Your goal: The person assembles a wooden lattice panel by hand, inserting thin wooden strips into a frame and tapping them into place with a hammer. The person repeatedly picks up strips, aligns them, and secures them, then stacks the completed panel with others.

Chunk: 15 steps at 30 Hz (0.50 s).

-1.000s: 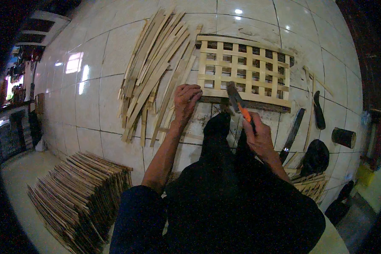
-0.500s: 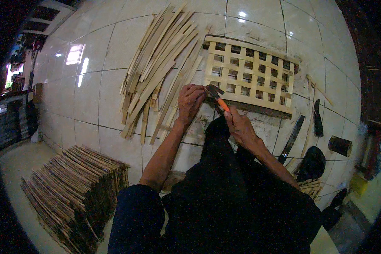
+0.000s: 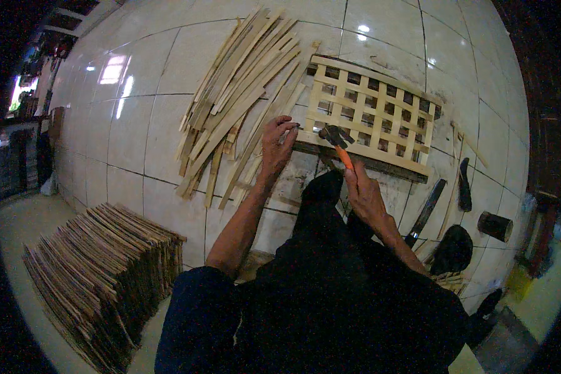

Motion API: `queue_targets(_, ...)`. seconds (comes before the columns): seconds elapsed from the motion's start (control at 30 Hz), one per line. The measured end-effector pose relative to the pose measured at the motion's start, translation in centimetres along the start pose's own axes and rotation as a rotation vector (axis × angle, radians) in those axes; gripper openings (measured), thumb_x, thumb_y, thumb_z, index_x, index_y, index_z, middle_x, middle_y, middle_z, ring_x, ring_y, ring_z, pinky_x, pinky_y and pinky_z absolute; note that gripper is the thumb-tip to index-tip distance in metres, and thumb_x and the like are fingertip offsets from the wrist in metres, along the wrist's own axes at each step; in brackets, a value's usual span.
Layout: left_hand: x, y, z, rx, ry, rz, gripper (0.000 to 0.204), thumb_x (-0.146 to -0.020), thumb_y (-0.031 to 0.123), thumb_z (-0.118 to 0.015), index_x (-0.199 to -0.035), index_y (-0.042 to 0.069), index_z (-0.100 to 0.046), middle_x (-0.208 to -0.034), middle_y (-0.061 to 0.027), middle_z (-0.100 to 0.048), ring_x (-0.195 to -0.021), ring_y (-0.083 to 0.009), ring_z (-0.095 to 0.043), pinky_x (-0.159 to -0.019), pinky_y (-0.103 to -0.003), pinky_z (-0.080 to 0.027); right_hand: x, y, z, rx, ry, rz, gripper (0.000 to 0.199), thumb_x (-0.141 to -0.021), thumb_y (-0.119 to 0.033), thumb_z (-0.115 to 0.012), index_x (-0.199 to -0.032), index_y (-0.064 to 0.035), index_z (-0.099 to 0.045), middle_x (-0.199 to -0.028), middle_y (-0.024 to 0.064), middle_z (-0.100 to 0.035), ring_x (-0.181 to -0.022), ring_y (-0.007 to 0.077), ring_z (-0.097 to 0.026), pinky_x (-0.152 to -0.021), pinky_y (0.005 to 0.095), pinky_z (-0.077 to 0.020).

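My right hand [image 3: 364,193] is clamped round the orange handle of a hammer [image 3: 343,157], its head over the near edge of the woven slat lattice [image 3: 376,128] on the floor ahead. My left hand [image 3: 278,142] bunches its fingers by the near-left corner; whether they pinch anything, I cannot tell. I judge this a hammering step; a blow here calls for clear fingertips. The dark cylinder [image 3: 495,226] may be a container, contents unclear.
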<state>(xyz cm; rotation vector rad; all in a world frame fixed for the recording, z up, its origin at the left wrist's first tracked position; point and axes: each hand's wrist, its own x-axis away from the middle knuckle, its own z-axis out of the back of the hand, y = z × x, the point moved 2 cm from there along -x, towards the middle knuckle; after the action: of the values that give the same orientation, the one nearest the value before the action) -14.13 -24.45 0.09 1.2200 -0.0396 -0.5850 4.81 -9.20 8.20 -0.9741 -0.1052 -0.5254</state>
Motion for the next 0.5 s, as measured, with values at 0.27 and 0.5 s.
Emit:
queue_targets(0.27, 0.6, -0.7, -0.1, 0.098, -0.074, 0.098, 0.015, -0.091, 0.01, -0.06, -0.103, 0.002, -0.059, -0.104, -0.0109, -0.06, -0.094, -0.0213, -0.058, -0.086, -0.032, -0.046, -0.5, 0.1, -0.1, 0.079, -0.033, 0.033, 0.03, -0.103, -0.032, -0.038, -0.106, -0.0031, -0.045, -0.057, 0.0182, -0.049, -0.047, 0.0328, -0.047, -0.048, 0.0433, -0.0369)
queue_targets(0.5, 0.3, -0.1, -0.2, 0.103, -0.068, 0.124, 0.011, -0.091, 0.009, -0.059, -0.1, 0.002, -0.056, -0.097, -0.0087, -0.058, -0.09, -0.0206, -0.056, -0.083, -0.032, -0.045, -1.4, -4.2, 0.5, 0.088, -0.08, 0.065, 0.032, -0.101, -0.034, -0.039, -0.107, -0.0029, -0.046, -0.078, 0.0277, -0.06, -0.072, 0.0482, -0.06, -0.059, 0.0571, -0.0449)
